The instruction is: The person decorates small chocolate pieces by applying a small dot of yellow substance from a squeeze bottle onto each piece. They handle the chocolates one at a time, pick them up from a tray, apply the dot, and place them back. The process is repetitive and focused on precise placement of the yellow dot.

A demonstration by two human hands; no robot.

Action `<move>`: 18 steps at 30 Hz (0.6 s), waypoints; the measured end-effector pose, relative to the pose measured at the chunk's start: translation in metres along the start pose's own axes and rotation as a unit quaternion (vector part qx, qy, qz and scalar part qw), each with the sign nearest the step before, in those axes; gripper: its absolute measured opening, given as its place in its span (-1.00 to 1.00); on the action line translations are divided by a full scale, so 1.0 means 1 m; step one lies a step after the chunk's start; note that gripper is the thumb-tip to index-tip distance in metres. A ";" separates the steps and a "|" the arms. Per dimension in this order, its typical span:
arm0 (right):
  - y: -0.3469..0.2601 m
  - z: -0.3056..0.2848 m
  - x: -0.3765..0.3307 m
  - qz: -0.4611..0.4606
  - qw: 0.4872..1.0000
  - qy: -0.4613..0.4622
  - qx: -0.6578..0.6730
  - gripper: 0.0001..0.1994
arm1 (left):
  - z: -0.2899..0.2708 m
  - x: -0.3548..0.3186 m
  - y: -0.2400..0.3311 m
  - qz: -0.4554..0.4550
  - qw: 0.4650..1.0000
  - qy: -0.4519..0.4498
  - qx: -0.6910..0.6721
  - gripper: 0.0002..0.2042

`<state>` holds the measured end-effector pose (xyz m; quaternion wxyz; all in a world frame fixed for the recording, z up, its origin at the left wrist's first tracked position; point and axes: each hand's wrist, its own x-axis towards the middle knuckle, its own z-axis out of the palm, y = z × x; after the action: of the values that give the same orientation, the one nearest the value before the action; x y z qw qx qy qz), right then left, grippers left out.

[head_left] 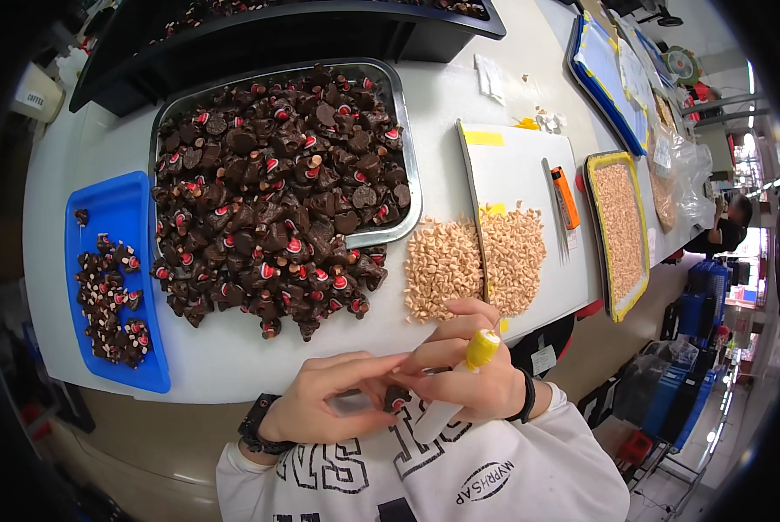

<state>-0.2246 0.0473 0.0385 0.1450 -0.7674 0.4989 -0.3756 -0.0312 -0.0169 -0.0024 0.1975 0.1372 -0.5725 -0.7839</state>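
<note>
Close to my body, my left hand (338,400) pinches a small dark brown figure with a red spot (397,398) between thumb and fingers. Beside it, my right hand (481,378) is closed around a white tube with a yellow-wrapped end (483,348); its lower end is partly hidden. The right fingertips also come close to the figure, and whether they touch it I cannot tell. Just beyond the right hand lies a heap of small beige pieces (442,270), spreading onto a white board (538,300). Similar dark brown figures (277,174) overflow a metal tray (405,130) to the left.
At far left, a blue tray (160,331) carries brown figures with beige pieces on them. A black bin (320,39) stands at the back. An orange cutter knife (566,198) and tweezers (553,204) lie on the board. Further right is a yellow-edged tray (592,178) of beige pieces.
</note>
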 end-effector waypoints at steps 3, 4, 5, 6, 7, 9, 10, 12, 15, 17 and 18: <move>0.001 0.001 0.000 -0.011 1.000 -0.002 -0.006 -0.79 | -0.002 0.001 0.003 -0.006 1.000 -0.021 0.014 -0.42; 0.001 0.001 -0.001 -0.016 1.000 -0.003 -0.012 -0.80 | -0.003 0.002 0.003 -0.007 0.999 -0.031 0.022 -0.42; 0.001 0.002 0.000 -0.012 1.000 -0.003 -0.010 -0.80 | -0.002 0.001 0.002 -0.006 1.000 -0.021 0.010 -0.41; 0.001 0.003 0.001 -0.008 1.000 -0.003 -0.008 -0.80 | -0.001 -0.001 -0.001 -0.005 1.000 -0.010 -0.002 -0.40; 0.001 0.003 0.002 -0.004 1.000 -0.003 -0.006 -0.80 | 0.000 -0.001 -0.002 -0.004 1.000 0.000 -0.014 -0.39; 0.001 0.003 0.001 -0.012 1.000 0.003 -0.013 -0.80 | -0.002 0.000 -0.001 0.006 1.000 -0.014 -0.003 -0.37; 0.002 0.003 0.001 -0.016 1.000 0.006 -0.017 -0.79 | -0.002 0.001 0.000 0.010 1.000 -0.021 0.002 -0.37; 0.002 0.003 0.001 -0.012 1.000 0.006 -0.010 -0.78 | -0.002 0.001 0.000 0.029 0.999 -0.019 -0.002 -0.36; 0.003 0.003 0.000 -0.015 1.000 0.014 -0.006 -0.76 | -0.001 0.001 -0.001 0.055 0.998 -0.015 -0.010 -0.36; 0.004 0.004 -0.001 -0.019 1.000 0.022 0.000 -0.77 | -0.001 0.000 -0.002 0.066 0.998 -0.013 -0.012 -0.36; 0.004 0.005 -0.001 -0.021 0.999 0.026 0.005 -0.78 | -0.001 0.000 -0.003 0.070 0.997 -0.013 -0.012 -0.36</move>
<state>-0.2238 0.0457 0.0318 0.1282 -0.7670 0.4845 -0.4007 -0.0308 -0.0170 -0.0054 0.2456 0.0842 -0.5739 -0.7767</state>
